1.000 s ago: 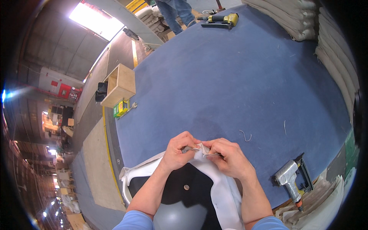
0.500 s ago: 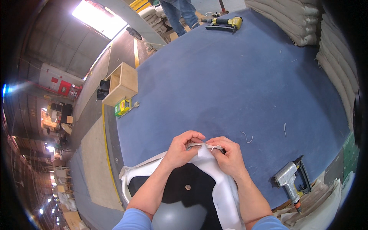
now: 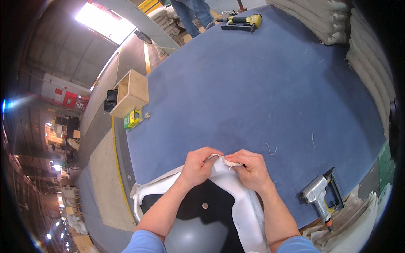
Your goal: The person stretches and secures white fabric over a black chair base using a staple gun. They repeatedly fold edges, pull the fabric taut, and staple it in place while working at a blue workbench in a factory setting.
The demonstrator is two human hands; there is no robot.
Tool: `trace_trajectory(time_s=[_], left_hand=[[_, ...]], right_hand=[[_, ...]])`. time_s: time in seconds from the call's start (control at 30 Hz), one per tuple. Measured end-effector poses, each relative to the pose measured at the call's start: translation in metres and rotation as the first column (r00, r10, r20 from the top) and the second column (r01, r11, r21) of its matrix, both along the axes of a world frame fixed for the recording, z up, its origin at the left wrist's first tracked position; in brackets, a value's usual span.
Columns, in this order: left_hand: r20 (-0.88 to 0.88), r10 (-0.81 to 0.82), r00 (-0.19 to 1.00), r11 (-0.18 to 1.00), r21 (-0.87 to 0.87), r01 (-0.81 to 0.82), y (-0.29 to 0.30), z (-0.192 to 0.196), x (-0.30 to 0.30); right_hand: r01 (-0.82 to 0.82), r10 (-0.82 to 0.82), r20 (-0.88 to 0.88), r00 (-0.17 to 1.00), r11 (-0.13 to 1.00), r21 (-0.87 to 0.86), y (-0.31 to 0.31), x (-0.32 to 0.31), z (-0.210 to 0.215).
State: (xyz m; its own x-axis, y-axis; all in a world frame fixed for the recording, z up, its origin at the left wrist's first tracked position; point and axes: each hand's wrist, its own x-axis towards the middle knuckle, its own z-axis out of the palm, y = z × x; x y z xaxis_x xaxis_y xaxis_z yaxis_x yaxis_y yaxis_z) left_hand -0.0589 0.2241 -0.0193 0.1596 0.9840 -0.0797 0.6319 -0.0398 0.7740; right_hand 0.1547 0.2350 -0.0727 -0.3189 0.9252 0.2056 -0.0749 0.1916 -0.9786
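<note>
Right up close there's a black panel (image 3: 202, 199) edged in puffy white padding (image 3: 245, 215), at the near side of a big blue table (image 3: 253, 92). The left hand (image 3: 198, 166) and right hand (image 3: 252, 168) are almost together at its far edge, both pinching the off-white fabric (image 3: 217, 156). A silver staple gun (image 3: 315, 192) lies off to the right. Further out: an open wooden box (image 3: 136, 92) on the left, then a yellow-and-black air tool (image 3: 247, 20), and someone's jeans (image 3: 192, 16) beyond the table.
</note>
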Motion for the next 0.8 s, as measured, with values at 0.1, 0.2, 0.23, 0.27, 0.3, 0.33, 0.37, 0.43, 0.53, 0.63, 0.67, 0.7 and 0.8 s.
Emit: trace_trajectory(time_s=[0.1, 0.2, 0.23, 0.27, 0.3, 0.33, 0.37, 0.43, 0.53, 0.63, 0.67, 0.7, 0.8], left_hand=[[-0.013, -0.025, 1.0, 1.0, 0.018, 0.025, 0.004, -0.002, 0.0], [-0.05, -0.028, 0.998, 0.997, -0.069, 0.024, 0.009, 0.004, 0.002], [-0.039, -0.029, 0.999, 0.995, -0.095, 0.025, 0.01, 0.003, 0.001], [-0.029, -0.029, 0.999, 0.992, -0.12, 0.025, 0.01, 0.003, 0.0], [-0.018, -0.028, 0.999, 0.989, -0.145, 0.025, 0.01, 0.002, -0.001], [-0.005, -0.03, 1.0, 0.985, -0.169, 0.029, 0.012, 0.003, -0.001], [0.008, -0.031, 0.999, 0.981, -0.192, 0.032, 0.013, 0.005, 0.0], [0.029, -0.026, 0.999, 0.975, -0.219, 0.032, 0.014, 0.007, 0.001], [0.048, -0.021, 0.999, 0.982, -0.185, 0.029, 0.012, 0.007, 0.0], [0.06, -0.028, 0.998, 0.994, -0.1, 0.034, 0.007, 0.002, -0.002], [0.065, -0.027, 0.998, 0.995, -0.093, 0.033, 0.006, 0.002, -0.003], [0.067, -0.025, 0.997, 0.996, -0.086, 0.031, 0.005, 0.002, -0.003], [0.122, -0.053, 0.991, 0.999, 0.004, 0.053, 0.004, -0.002, -0.006]], right_hand=[[-0.026, 0.026, -0.003, 1.0, 1.0, -0.018, 0.001, 0.003, -0.001], [-0.049, 0.049, -0.009, 0.999, 0.997, -0.052, 0.003, 0.006, 0.0], [-0.057, 0.056, -0.01, 0.998, 0.996, -0.064, 0.003, 0.006, -0.001], [-0.065, 0.064, -0.012, 0.998, 0.995, -0.076, 0.003, 0.006, -0.002], [-0.074, 0.073, -0.013, 0.997, 0.993, -0.087, 0.003, 0.005, -0.003], [-0.074, 0.073, -0.012, 0.997, 0.993, -0.089, 0.003, 0.006, -0.002], [-0.075, 0.075, -0.011, 0.997, 0.993, -0.09, 0.003, 0.007, -0.001], [-0.076, 0.075, -0.013, 0.997, 0.994, -0.079, 0.004, 0.008, -0.002], [-0.071, 0.07, -0.024, 0.997, 0.997, -0.037, 0.004, 0.008, -0.005], [-0.071, 0.071, -0.04, 0.997, 0.997, -0.007, 0.002, 0.006, -0.001], [-0.074, 0.073, -0.045, 0.996, 0.997, -0.004, 0.002, 0.005, -0.001], [-0.076, 0.076, -0.053, 0.996, 0.997, -0.001, 0.002, 0.005, 0.0], [-0.063, 0.064, -0.013, 0.998, 0.996, 0.069, 0.001, 0.004, -0.003]])
